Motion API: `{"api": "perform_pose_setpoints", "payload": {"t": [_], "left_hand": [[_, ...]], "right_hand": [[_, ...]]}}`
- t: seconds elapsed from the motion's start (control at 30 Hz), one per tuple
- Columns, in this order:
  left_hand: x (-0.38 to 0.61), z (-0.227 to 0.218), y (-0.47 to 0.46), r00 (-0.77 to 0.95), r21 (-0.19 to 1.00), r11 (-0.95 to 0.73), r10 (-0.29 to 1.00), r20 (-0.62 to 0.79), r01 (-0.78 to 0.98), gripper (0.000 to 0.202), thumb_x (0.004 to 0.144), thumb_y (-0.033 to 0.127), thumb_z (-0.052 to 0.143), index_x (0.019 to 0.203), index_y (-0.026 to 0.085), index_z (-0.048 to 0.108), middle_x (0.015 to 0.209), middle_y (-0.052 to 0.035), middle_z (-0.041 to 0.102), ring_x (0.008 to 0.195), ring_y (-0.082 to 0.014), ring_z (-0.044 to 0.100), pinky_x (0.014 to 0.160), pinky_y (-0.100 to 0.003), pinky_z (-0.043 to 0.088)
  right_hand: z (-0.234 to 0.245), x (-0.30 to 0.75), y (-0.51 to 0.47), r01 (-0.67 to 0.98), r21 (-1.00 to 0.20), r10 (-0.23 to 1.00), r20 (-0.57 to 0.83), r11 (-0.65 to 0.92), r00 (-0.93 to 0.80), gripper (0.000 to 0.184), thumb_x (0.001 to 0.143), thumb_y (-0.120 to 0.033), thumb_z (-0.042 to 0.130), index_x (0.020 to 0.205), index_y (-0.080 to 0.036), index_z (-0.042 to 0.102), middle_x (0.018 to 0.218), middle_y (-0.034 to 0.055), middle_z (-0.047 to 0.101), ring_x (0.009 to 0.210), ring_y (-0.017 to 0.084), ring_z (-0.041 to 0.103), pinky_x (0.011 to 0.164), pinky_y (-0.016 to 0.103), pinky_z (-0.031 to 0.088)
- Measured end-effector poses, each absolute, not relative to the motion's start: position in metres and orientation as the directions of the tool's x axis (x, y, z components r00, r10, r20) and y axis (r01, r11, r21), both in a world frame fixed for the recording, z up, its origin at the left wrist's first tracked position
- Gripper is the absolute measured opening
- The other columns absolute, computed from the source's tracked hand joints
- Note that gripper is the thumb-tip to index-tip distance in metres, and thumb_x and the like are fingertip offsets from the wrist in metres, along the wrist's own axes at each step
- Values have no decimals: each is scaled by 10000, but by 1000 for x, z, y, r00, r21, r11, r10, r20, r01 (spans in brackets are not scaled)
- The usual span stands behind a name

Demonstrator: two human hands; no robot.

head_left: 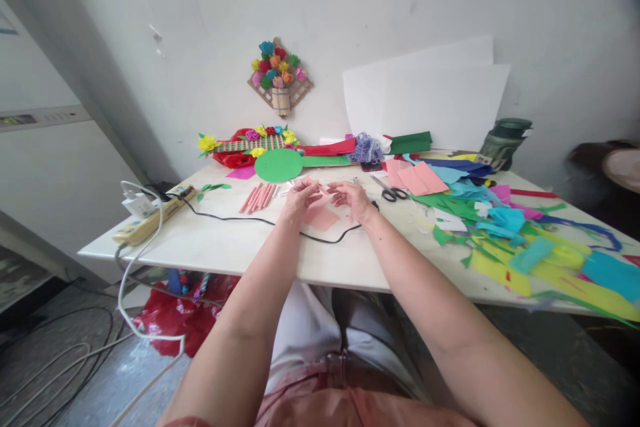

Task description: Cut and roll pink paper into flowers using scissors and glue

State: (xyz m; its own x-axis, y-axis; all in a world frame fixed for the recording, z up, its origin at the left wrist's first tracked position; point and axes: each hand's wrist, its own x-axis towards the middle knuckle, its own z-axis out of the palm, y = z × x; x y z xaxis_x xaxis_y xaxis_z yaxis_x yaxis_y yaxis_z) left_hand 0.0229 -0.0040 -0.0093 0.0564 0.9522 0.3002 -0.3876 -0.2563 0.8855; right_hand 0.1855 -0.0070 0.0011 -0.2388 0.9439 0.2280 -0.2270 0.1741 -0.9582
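Over the middle of the table, my left hand (302, 197) pinches a thin pink paper roll (323, 190). Its other end meets the bent fingertips of my right hand (351, 198), which are closed on it as far as I can see. Beneath both hands lies a flat piece of pink paper (323, 216). Several finished-looking pink paper rolls (258, 198) lie side by side to the left. Black-handled scissors (393, 193) rest to the right of my right hand, near folded pink sheets (423, 178).
A black cable (235, 218) crosses the table below my hands from a power strip (155, 215). Green round-headed card (279, 165) and paper flowers (260, 137) sit at the back. Coloured paper scraps (530, 257) cover the right side, with a dark bottle (506, 143) behind.
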Motion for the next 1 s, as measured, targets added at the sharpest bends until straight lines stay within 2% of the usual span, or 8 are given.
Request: {"api": "perform_pose_setpoints", "payload": {"t": [0.23,0.4,0.53,0.67,0.8,0.9,1.0], "left_hand": [[21,-13,1,99,894,-236,951,293,-380,288,615,368,758,697,163,573,713,2,631,669,-114,622,698,-260,487],[23,-12,0,82,917,-223,961,264,-331,318,596,400,766,659,153,577,661,11,594,596,-85,567,640,-240,486],[25,-9,-4,62,918,-221,965,254,-329,332,576,407,777,637,152,574,625,22,573,567,-73,542,617,-230,477],[27,-6,-6,40,913,-196,973,225,-358,361,583,457,763,677,143,611,650,-5,608,579,-87,567,614,-232,476],[27,-5,-5,-15,907,-159,986,167,-391,481,624,568,696,793,124,625,652,-52,642,563,-121,600,601,-261,492],[25,-6,-1,-92,905,-172,985,147,-389,523,628,583,686,886,137,594,641,-52,649,551,-131,611,591,-265,496],[22,-11,3,-195,879,-251,963,185,-406,473,593,529,734,826,152,570,630,-17,633,549,-110,602,598,-247,496]], "right_hand": [[0,179,-9,-65,-969,937,247,239,-245,314,630,-431,699,761,-146,681,655,23,655,490,75,483,509,222,403],[-6,176,-6,-39,-964,936,264,262,-233,291,620,-420,714,635,-136,649,568,13,621,444,60,441,469,212,367],[-7,176,-5,-36,-965,931,260,260,-257,257,635,-392,698,668,-140,658,573,4,623,437,57,432,466,211,364],[-6,176,-5,-49,-966,933,259,255,-252,232,626,-366,693,639,-140,643,556,-3,610,427,54,422,456,208,353],[-5,176,-6,-60,-966,939,257,250,-230,239,625,-363,690,600,-136,623,546,1,602,418,51,418,437,204,332],[-5,177,-7,-49,-969,943,247,242,-223,255,617,-373,706,590,-136,614,537,-3,594,415,48,414,432,202,329],[-2,177,-10,-19,-973,952,230,231,-203,257,623,-371,707,583,-138,607,541,-1,595,414,48,412,425,199,332]]}}
